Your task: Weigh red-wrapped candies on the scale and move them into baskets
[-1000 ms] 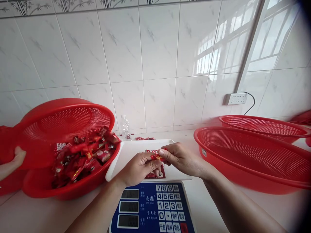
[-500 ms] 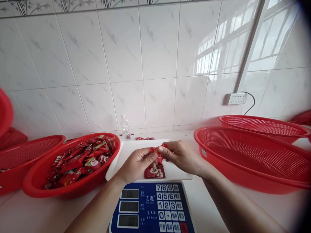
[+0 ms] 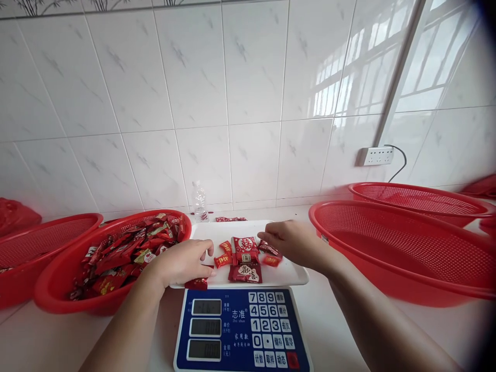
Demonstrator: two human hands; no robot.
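My left hand (image 3: 188,261) is over the near left corner of the white weighing tray (image 3: 298,274). Its thumb and forefinger are apart, and a red candy packet (image 3: 197,283) shows just below it. My right hand (image 3: 294,243) hovers at the tray's right side with its fingers curled together; what they hold, if anything, is hidden. A dark red packet (image 3: 270,248) lies right under those fingertips, beside a blurred orange-red packet (image 3: 272,260). Mid-tray are a red patterned packet (image 3: 245,245), a dark red packet with white lettering (image 3: 245,273) and small orange-red candies (image 3: 222,260).
A blue scale keypad (image 3: 244,330) lies in front of the tray. To the left, a red basket (image 3: 50,294) holds many wrapped candies (image 3: 132,253). A large red basket (image 3: 387,279) stands at right. A clear plastic bottle (image 3: 199,201) stands behind the tray by the tiled wall.
My hands have moved apart from above the tray's middle, the left going left and the right going right. Several packets now lie uncovered on the tray.
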